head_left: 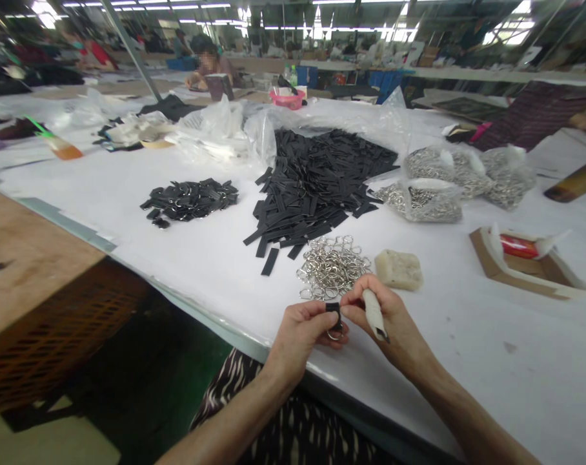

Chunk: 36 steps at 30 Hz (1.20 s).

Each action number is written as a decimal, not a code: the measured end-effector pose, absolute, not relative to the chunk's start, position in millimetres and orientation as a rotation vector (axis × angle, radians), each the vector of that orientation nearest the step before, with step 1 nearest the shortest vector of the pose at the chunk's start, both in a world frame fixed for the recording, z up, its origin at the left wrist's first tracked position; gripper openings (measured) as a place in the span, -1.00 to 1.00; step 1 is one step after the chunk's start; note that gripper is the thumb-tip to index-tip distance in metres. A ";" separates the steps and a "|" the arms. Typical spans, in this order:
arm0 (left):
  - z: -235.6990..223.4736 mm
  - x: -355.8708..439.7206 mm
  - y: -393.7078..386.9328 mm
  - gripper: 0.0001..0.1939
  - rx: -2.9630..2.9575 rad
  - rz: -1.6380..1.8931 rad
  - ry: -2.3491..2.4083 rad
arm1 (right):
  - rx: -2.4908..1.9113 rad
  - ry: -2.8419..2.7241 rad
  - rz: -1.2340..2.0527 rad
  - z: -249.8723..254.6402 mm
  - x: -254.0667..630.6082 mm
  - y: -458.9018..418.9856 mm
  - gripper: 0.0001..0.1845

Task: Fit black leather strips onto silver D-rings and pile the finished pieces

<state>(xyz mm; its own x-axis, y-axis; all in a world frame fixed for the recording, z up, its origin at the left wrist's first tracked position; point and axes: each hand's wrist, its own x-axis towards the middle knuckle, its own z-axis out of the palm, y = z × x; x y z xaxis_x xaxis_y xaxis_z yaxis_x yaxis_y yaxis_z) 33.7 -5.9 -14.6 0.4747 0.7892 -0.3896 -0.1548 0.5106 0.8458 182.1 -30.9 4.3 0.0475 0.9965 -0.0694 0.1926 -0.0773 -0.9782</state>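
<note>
My left hand pinches a black strap tab folded through a metal ring, just off the table's front edge. Close beside it, my right hand is closed round a tool with a pale wrapped handle, and its thumb and forefinger meet near the tab. The tool's working end is hard to make out. Right behind my hands lies a heap of silvery metal rings. Beyond that spreads a large pile of flat black strips. Folded black tabs with rings form a smaller pile at the left.
A yellowish block sits right of the rings. Bags of metal rings and an open cardboard box stand farther right. Clear plastic bags lie behind. Left of the table is a wooden surface. A person sits across the room.
</note>
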 end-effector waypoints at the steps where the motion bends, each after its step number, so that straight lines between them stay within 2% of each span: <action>1: -13.7 34.1 -6.2 -0.87 0.858 0.670 0.893 | -1.425 -1.280 1.142 4.6 182.0 -31.0 -0.82; 12: -11.8 35.7 -5.5 -0.86 0.881 0.663 0.940 | -1.455 -1.321 1.084 11.2 184.4 -31.7 -0.82; 17: -14.5 37.1 -3.0 -0.88 0.800 0.655 0.963 | -1.522 -1.307 0.966 20.2 212.6 -31.4 -0.84; 19: -14.7 37.8 -1.7 -0.87 0.799 0.653 0.969 | -1.531 -1.299 0.907 23.5 225.7 -31.1 -0.77; 25: -10.5 39.9 3.6 -0.84 0.832 0.625 0.965 | -1.701 -1.157 0.514 28.6 247.9 -24.4 -0.69; 36: -9.1 48.6 10.5 -0.81 0.901 0.608 0.937 | -1.898 -1.002 0.396 21.2 268.6 -9.5 -0.70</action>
<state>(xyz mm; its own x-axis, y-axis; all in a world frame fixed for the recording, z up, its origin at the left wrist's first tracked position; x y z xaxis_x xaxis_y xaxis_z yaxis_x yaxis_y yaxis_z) 48.6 10.5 -9.1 0.4766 0.7739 -0.4171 -0.0653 0.5042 0.8611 268.6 -9.5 21.2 0.6162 0.7772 0.1278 0.4804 -0.2424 -0.8429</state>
